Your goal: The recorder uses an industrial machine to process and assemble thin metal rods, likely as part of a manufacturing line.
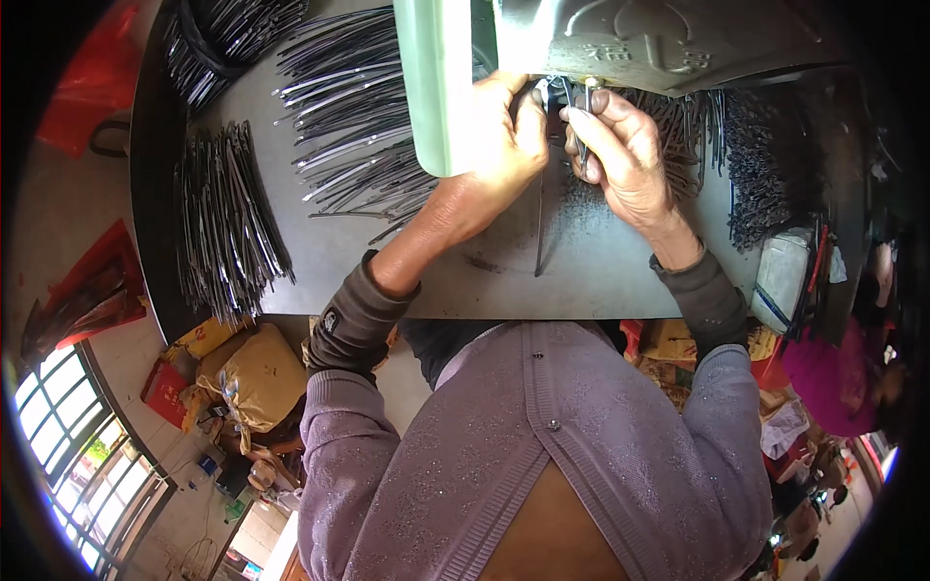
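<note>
Beneath a grey metal machine body [668, 48], both hands work close together at its lower edge. My left hand [509, 131] is closed, thumb against fingers, on a thin dark strip [540, 228] whose lower end hangs down over the table. With thumb and forefinger my right hand [625, 150] pinches another slim dark strip [584, 150], held about upright just right of the left thumb. The upper ends of both strips meet small metal parts under the machine; the exact contact is too small to tell. A pale green panel [426, 97] partly covers my left hand.
On the grey table [426, 281], a loose pile of dark strips [354, 116] lies left of my hands. Further left are a bundle [228, 218] and a tied bundle [228, 44]. More strips [678, 145], a dark heap [760, 174] and a white box [783, 276] lie right.
</note>
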{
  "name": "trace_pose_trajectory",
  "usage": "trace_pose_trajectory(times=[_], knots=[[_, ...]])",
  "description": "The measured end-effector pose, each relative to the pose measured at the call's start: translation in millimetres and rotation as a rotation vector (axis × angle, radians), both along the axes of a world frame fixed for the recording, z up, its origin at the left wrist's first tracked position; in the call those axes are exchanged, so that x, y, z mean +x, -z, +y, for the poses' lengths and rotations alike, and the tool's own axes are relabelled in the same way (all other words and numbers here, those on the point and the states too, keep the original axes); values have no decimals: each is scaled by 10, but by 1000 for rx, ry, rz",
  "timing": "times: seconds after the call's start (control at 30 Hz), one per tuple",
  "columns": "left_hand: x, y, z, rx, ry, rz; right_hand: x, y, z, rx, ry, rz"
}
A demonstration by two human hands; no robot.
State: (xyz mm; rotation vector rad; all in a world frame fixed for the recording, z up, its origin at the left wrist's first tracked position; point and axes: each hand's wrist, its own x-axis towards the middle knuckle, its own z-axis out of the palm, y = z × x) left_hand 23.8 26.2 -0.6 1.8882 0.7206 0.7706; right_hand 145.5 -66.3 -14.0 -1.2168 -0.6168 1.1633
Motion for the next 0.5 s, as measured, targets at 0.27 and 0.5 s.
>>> trace_pose_trajectory(times=[0.27, 0.5], knots=[[10, 18, -15, -64, 16, -53, -25, -4, 8, 9, 9, -112], [27, 119, -27, -128, -20, -157, -70, -41, 24, 10, 31, -184]])
